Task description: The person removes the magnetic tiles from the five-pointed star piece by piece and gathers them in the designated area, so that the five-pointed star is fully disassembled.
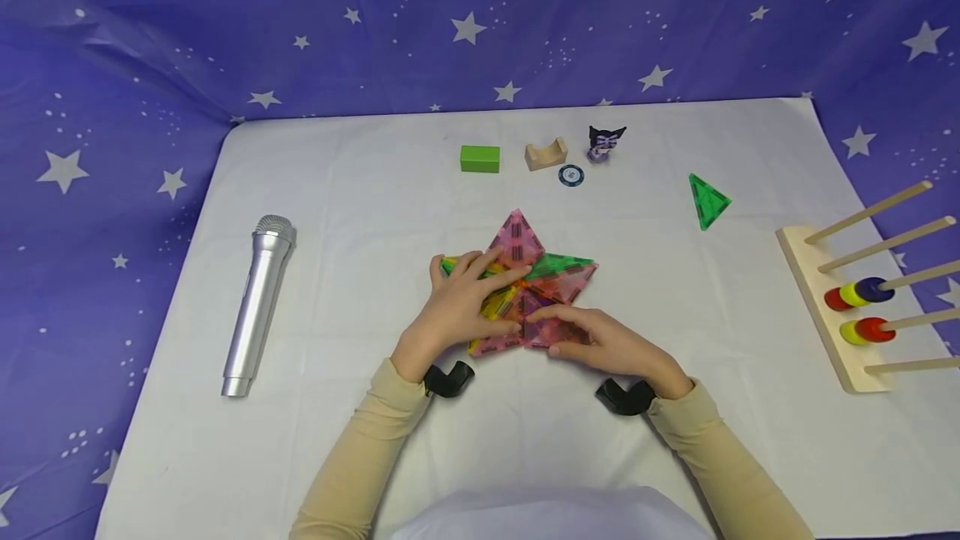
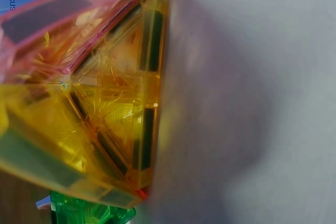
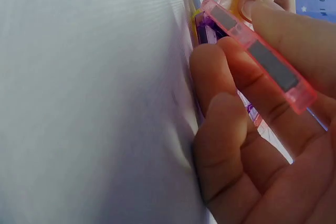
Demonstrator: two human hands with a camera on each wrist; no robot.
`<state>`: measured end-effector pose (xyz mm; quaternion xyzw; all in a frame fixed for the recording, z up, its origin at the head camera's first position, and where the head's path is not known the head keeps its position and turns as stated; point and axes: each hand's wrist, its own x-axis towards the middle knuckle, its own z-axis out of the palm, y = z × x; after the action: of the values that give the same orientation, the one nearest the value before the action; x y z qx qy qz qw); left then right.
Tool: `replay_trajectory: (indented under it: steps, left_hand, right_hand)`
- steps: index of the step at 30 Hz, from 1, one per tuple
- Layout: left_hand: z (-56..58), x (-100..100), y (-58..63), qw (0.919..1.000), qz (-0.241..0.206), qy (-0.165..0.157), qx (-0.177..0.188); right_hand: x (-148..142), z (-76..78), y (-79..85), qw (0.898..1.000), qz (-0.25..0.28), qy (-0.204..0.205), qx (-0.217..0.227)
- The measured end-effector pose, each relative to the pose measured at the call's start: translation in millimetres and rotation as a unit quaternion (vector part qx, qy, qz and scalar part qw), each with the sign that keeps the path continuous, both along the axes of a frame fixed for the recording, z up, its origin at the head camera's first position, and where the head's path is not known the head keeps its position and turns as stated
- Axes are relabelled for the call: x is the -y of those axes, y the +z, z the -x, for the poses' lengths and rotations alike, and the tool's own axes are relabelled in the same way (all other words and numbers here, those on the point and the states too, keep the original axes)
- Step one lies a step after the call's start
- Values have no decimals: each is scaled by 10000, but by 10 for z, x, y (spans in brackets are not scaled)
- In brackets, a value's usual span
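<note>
The left hand (image 1: 453, 307) lay spread over the magnetic-tile star (image 1: 545, 286), the right hand (image 1: 611, 343) pinched a pink tile (image 3: 270, 64) facing the worktop (image 1: 360, 190)'s near edge, and light, even pressure seemed wisest.

Evenly lit head view, dimmer wrist views, softly shadowed cloth (image 2: 247, 98)

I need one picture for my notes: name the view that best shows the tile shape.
The head view: it shows most of the tile shape from above, though the left hand covers part. The left wrist view shows only some tiles close up; the right wrist view, mainly a pink tile's edge.
</note>
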<state>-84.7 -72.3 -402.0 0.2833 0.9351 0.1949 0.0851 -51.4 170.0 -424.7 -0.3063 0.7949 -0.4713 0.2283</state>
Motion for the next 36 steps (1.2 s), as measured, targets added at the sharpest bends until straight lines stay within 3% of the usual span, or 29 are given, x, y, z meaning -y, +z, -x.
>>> replay_trajectory:
  steps: [22,28,32,36]
  left_hand:
    - [-3,-23,-20,9999,80,89,-78]
    - [-13,-16,-31,9998,70,54,-154]
    - [-16,-12,-25,9998,33,47,-170]
    - [-9,-15,-32,9998,48,44,-180]
  right_hand:
    - [-37,16,-27,9998,-10,107,193]
    - [-94,21,65,9992,295,53,257]
    - [-258,205,197,9969,693,-370,-76]
    - [-609,629,213,9852,836,-1444,-395]
